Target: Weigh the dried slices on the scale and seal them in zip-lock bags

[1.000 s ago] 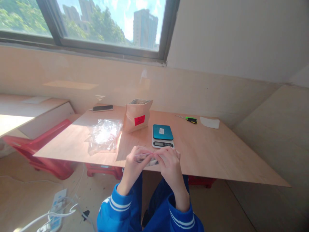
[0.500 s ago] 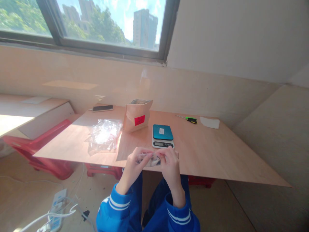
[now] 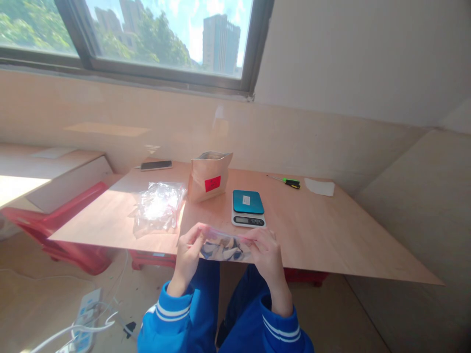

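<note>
A clear zip bag (image 3: 225, 248) with a pinkish top edge is stretched between my hands at the table's front edge. Dark and pale pieces show through its plastic; their kind cannot be made out. My left hand (image 3: 189, 252) pinches the bag's upper left corner, and my right hand (image 3: 265, 252) pinches the upper right. Just beyond them stands a kitchen scale (image 3: 248, 208) with a blue-green top and a white label on it. Behind the scale and to its left, a brown paper pouch (image 3: 208, 181) with a red label stands upright, its top open.
A pile of clear plastic bags (image 3: 158, 206) lies on the left of the table (image 3: 324, 235). Towards the back are a phone (image 3: 156, 165), screwdrivers (image 3: 290, 183) and a white paper piece (image 3: 319, 187). A power strip (image 3: 86, 314) with cables lies on the floor at left.
My hands have moved apart, the left one leftward and the right one slightly rightward. The zip bag between them is now pulled out wide, showing more of its contents.
</note>
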### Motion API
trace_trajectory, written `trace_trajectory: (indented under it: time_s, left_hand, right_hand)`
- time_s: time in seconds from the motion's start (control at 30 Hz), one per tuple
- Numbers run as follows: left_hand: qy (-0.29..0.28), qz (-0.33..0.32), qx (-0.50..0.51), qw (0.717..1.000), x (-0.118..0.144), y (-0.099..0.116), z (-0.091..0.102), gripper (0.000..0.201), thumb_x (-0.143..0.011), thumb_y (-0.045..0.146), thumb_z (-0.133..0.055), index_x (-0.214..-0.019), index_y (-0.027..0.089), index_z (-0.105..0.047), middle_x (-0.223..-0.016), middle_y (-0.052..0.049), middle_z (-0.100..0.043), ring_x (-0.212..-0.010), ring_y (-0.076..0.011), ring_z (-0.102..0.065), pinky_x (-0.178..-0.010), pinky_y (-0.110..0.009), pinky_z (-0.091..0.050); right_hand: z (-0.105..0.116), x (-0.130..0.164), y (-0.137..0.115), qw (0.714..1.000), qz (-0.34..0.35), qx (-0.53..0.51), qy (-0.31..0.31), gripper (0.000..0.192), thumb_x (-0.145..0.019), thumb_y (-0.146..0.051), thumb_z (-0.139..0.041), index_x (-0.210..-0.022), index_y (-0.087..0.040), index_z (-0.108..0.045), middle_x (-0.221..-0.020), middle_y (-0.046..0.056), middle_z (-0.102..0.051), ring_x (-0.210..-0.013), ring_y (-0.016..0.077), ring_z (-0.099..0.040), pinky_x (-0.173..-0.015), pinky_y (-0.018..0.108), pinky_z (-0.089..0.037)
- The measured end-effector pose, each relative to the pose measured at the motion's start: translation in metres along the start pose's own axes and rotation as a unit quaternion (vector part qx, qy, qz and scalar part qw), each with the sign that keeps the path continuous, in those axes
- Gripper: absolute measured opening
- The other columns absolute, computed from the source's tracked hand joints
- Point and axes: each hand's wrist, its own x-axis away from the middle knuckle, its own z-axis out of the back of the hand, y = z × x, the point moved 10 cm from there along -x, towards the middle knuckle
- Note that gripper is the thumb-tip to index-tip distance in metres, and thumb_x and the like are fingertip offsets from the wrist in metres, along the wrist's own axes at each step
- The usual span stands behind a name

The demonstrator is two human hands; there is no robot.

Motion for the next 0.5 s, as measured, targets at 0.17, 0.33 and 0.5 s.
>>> trace_trajectory:
  time_s: [0.17,0.33,0.5]
  left_hand:
    - [0.043,0.018,0.038,0.998,0.002,-0.004,0.008,0.031,-0.082,0.045,-0.061,-0.068,0.018,-0.067,-0.062,0.001,-0.059,-0.06,-0.0134,-0.054,-0.052,-0.021,-0.042]
    - [0.136,0.067,0.16,0.975,0.001,-0.025,0.021,0.027,-0.074,0.043,-0.069,-0.067,0.017,-0.07,-0.059,0.0,-0.065,-0.054,-0.0132,-0.058,-0.052,-0.022,-0.046]
    - [0.193,0.099,0.225,0.95,0.001,-0.041,0.022,0.032,-0.066,0.046,-0.077,-0.075,0.016,-0.073,-0.067,0.0,-0.071,-0.063,-0.014,-0.065,-0.063,-0.023,-0.052]
  right_hand:
    - [-0.005,0.0,0.004,0.999,-0.028,-0.037,-0.002,0.018,-0.09,-0.025,-0.061,-0.077,-0.024,-0.073,-0.069,0.0,-0.065,-0.074,0.0187,-0.058,-0.076,0.036,-0.039]
    - [-0.024,0.008,0.033,0.957,-0.159,-0.236,-0.061,0.05,-0.082,-0.052,-0.066,-0.125,-0.028,-0.061,-0.098,0.006,-0.069,-0.095,0.0223,-0.063,-0.087,0.039,-0.048]
    - [-0.062,0.024,0.04,0.873,-0.247,-0.383,-0.171,0.056,-0.072,-0.048,-0.077,-0.12,-0.023,-0.061,-0.122,0.01,-0.066,-0.113,0.0253,-0.062,-0.099,0.042,-0.049]
